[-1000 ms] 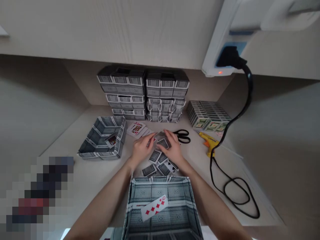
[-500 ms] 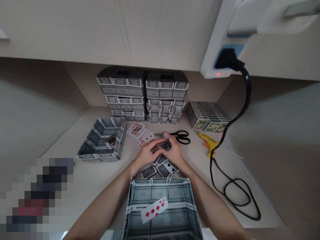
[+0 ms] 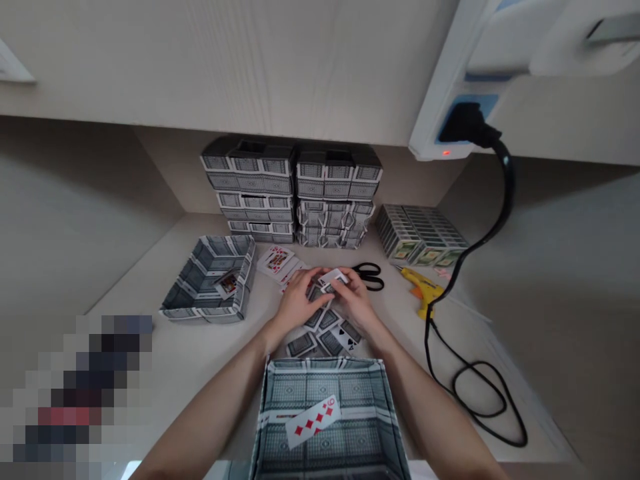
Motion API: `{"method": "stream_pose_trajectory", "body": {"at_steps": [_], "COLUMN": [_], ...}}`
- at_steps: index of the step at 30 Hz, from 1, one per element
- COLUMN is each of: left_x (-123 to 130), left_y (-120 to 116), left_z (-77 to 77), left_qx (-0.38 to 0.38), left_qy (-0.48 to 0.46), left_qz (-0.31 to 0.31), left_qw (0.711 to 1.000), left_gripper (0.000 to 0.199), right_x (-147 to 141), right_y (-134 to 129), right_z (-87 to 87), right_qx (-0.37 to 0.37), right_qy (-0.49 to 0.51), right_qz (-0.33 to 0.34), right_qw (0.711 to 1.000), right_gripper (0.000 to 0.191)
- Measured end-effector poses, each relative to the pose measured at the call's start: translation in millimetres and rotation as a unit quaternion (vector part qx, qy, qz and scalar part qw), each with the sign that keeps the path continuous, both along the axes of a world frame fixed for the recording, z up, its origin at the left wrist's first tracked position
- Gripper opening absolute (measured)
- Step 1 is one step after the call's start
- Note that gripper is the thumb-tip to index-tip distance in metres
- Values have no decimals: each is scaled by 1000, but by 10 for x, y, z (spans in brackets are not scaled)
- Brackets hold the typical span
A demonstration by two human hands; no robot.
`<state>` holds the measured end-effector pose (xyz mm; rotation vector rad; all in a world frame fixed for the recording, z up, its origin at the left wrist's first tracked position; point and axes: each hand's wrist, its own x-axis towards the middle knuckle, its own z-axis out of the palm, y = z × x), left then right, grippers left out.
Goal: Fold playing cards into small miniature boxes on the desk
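Observation:
My right hand (image 3: 356, 298) pinches a partly bent playing card (image 3: 334, 277), thumb over its front. My left hand (image 3: 298, 301) curls around the left end of this card, its fingertips at the edge and its thumb held lower. Beneath both hands lie loose grey-backed cards (image 3: 301, 345) and a face-up spade card (image 3: 349, 338). Beyond my left hand is a spread of face-up red cards (image 3: 277, 261). Close to my body stands a box made of cards (image 3: 357, 437), with a diamond card (image 3: 313, 421) inside it.
An open card box (image 3: 201, 311) stands left. Stacked card boxes (image 3: 255, 179) line the back, beside packed card decks (image 3: 420, 233). Black scissors (image 3: 369, 275) lie behind my right hand. A yellow glue gun (image 3: 423, 289) and looping black cable (image 3: 493, 417) occupy the right side.
Both hands have turned the card so its pale face shows more, and my left thumb has drawn away from my right. The view has shifted slightly, moving everything a little to the right.

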<state>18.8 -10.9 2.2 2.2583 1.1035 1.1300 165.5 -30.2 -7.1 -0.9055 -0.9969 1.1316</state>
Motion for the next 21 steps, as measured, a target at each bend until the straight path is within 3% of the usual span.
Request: {"method": "stream_pose_trajectory", "body": {"at_steps": [8,14,21], "left_x": [-1,-6,-15], "left_y": [-2,-3,-3], "left_z": [-56,-66,-40], "left_qx": [-21,-27,-40], "left_qy": [20,-2,-56], "left_qz": [11,9,6], "left_qw": [1000,1000,998], "left_gripper": [39,36,34], "right_x": [8,21,29], "right_y": [5,2,-5], "right_z": [-55,-16,10], "right_qx": [-3,21,18], "right_qy": [-76,-78,-63], "right_qz": [-14,-5,11], "right_qw": [997,997,998], "right_gripper": [33,43,31]}}
